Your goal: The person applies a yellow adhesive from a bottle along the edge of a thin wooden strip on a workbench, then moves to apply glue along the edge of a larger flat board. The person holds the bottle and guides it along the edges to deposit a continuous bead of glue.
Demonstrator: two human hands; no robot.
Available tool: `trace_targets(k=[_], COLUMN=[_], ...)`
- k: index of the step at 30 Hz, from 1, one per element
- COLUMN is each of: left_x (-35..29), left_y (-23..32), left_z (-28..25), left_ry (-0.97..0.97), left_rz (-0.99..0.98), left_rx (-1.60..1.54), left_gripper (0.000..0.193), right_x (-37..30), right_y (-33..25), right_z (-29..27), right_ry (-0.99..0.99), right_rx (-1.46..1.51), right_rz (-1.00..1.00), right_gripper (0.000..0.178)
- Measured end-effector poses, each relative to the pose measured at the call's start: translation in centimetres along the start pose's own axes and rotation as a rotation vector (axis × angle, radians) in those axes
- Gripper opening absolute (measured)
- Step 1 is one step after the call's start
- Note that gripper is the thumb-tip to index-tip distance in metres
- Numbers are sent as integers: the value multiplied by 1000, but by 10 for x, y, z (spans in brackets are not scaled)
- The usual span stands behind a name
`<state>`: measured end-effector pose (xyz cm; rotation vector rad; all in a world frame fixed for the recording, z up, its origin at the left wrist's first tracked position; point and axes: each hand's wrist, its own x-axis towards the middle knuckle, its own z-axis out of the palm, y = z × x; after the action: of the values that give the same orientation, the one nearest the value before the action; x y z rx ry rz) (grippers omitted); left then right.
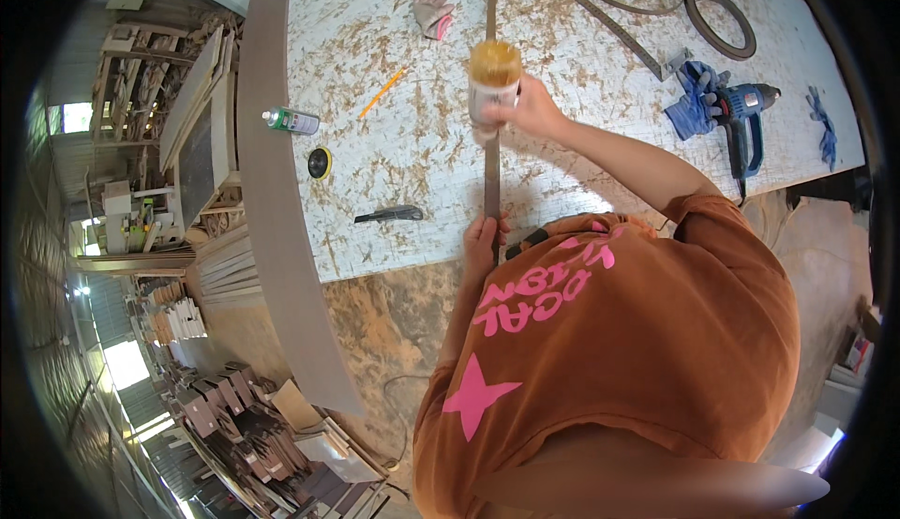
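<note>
My right hand (532, 109) is wrapped round a jar (494, 83) of amber, glue-like stuff with a pale label, held over the table. The jar is blurred, and I cannot tell whether its mouth is open. Under it a long narrow brown strip (492, 177) runs from the table's far side toward my body. At the strip's near end, by the table edge, the fingers of my left hand (484, 240) are closed on it. A black utility knife (389, 213) lies left of the strip, with an orange pencil (382, 92) farther away.
The worn white table (375, 163) also bears a spray can (292, 121), a round black-and-yellow thing (320, 163) and a grey glove (433, 13). To the right lie a blue heat gun (747, 106), blue gloves (694, 99) and a brown coil (720, 22). A long board (281, 191) borders the left.
</note>
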<state>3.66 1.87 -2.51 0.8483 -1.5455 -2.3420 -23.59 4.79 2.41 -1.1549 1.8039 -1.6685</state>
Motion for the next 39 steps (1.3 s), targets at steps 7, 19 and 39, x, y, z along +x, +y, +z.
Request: trace_targets(k=[7, 19, 39], left_x=[-2, -1, 0], left_y=[-1, 0, 1], left_z=[-3, -5, -10], left_ry=[-10, -18, 0], left_rz=[4, -28, -19], left_rx=[26, 42, 56], left_gripper=[27, 28, 30], right_x=[2, 4, -12], right_y=[10, 12, 0], right_z=[0, 5, 6], right_ry=[78, 155, 164], right_rx=[44, 104, 249], right_rz=[-4, 74, 134], right_gripper=[49, 54, 50])
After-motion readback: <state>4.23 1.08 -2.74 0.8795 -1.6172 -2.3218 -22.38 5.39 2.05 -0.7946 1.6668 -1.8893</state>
